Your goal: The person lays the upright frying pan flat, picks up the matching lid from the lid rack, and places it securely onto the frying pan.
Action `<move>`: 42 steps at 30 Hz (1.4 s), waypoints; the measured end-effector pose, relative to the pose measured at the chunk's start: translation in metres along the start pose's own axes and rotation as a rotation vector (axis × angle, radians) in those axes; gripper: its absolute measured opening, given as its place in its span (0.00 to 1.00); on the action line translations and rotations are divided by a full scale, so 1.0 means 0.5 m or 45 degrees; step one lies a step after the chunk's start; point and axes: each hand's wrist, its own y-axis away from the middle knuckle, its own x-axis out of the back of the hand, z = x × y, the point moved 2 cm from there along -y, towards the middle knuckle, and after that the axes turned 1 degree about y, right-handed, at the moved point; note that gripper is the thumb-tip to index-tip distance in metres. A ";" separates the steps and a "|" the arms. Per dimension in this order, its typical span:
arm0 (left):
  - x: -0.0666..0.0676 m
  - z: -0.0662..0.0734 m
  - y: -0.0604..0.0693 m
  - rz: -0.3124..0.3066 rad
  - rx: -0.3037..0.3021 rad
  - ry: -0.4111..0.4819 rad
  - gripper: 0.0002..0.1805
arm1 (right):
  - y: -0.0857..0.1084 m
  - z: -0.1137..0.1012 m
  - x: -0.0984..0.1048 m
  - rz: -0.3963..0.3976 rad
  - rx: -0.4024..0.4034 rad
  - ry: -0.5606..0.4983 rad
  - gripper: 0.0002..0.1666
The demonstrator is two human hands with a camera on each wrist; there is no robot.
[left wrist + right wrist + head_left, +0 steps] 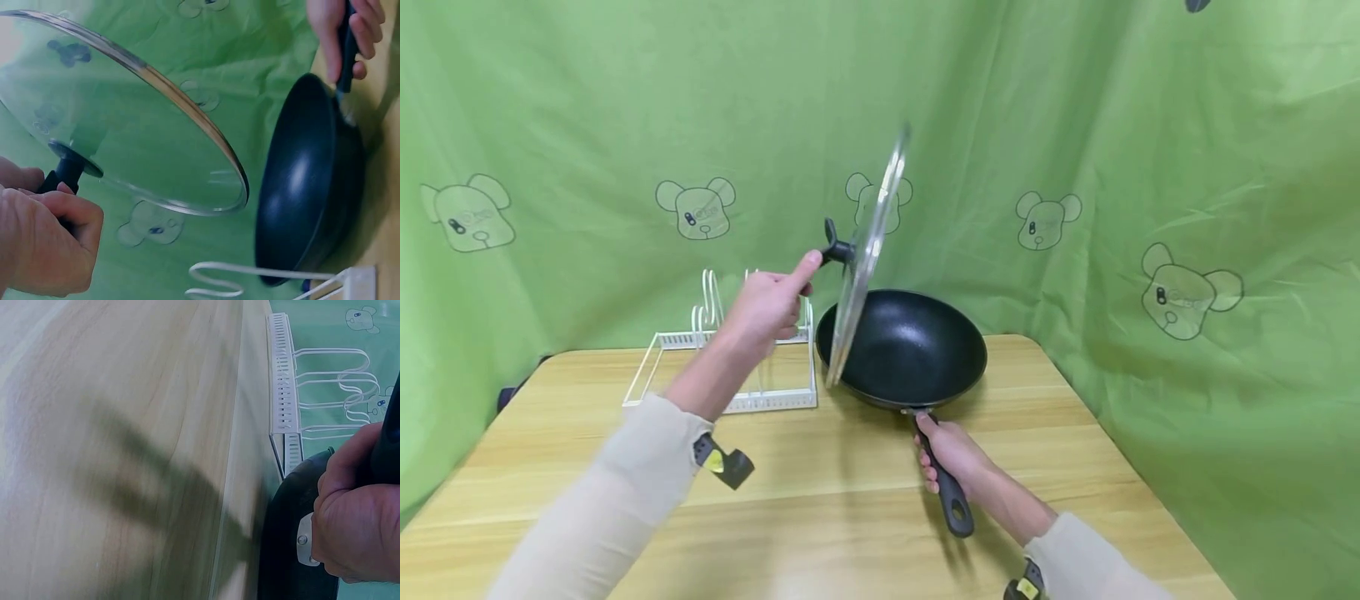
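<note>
My left hand (767, 308) grips the black knob of a glass pan lid (871, 250), which is held nearly upright above the left side of the wok. In the left wrist view the lid (156, 119) is see-through with a metal rim, apart from the wok. The black wok (917, 346) has its hollow facing up and toward me. Around the wok's dark handle (946, 483), close to the pan, curl the fingers of my right hand (953, 457). The right wrist view shows that hand (359, 519) beside the metal handle bracket (305, 539).
A white wire rack (775, 402) with upright loops stands on the wooden table (820, 508), left of the wok and partly behind my left arm. Green curtains (790, 100) printed with bear heads hang behind the table and along its sides.
</note>
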 end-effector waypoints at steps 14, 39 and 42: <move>-0.118 -0.069 -0.043 0.144 0.012 -0.310 0.34 | -0.003 0.004 0.002 0.016 -0.020 0.008 0.24; -0.245 -0.142 -0.119 0.454 -0.230 -0.715 0.23 | -0.006 -0.003 0.003 -0.011 -0.012 0.018 0.22; -0.255 -0.149 -0.123 0.475 -0.236 -0.725 0.21 | -0.005 -0.001 0.002 -0.016 -0.014 0.021 0.22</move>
